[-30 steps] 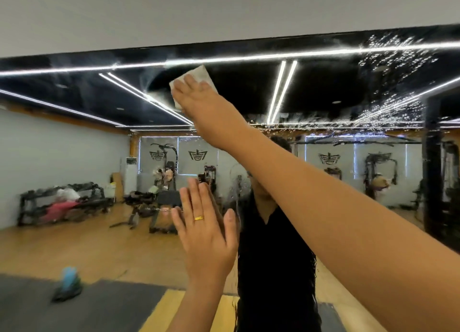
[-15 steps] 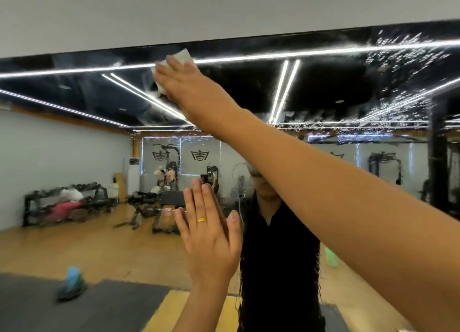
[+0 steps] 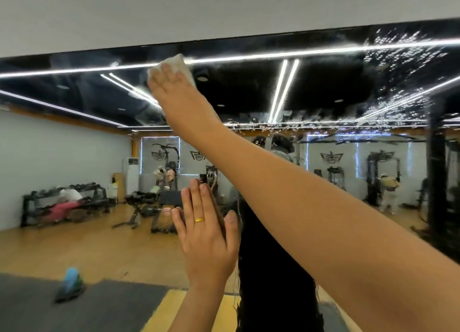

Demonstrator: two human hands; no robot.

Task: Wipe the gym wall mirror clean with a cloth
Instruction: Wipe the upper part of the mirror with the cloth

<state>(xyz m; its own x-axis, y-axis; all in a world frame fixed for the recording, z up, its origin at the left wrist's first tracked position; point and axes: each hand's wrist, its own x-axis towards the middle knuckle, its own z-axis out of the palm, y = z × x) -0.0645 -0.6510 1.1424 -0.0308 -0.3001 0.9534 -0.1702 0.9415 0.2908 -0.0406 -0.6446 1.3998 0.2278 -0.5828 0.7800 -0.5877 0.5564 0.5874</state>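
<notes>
So the right hand (image 3: 174, 92) isn't really clutching anything. Its fingers lie flat and straight over the one white cloth (image 3: 183, 64), pressing it against the mirror (image 3: 323, 90) way up near the mirror's top edge, just under the plain wall (image 3: 224, 10) above it. Can't tell what the thumb is doing, it's hidden behind the hand. The arm reaches diagonally up across the glass from the lower right.

The left hand (image 3: 207, 242) holds nothing at all. The palm is flat on the mirror, fingers straight and close together, lower down on the glass and near its middle. There's one gold ring (image 3: 199, 220) on it.

Count so far: two hands, one cloth, one ring, one big mirror.

A patch of water droplets (image 3: 403, 57) speckles the mirror's upper right part, well apart from the cloth, with a thinner line of drops running across the middle of the glass.

In the mirror you can see one person in black (image 3: 273, 269) right behind the arms, one blue-green bottle-ish thing (image 3: 70, 280) on the floor at the lower left (too blurry to say more), and one dumbbell rack (image 3: 64, 202) at the left.
</notes>
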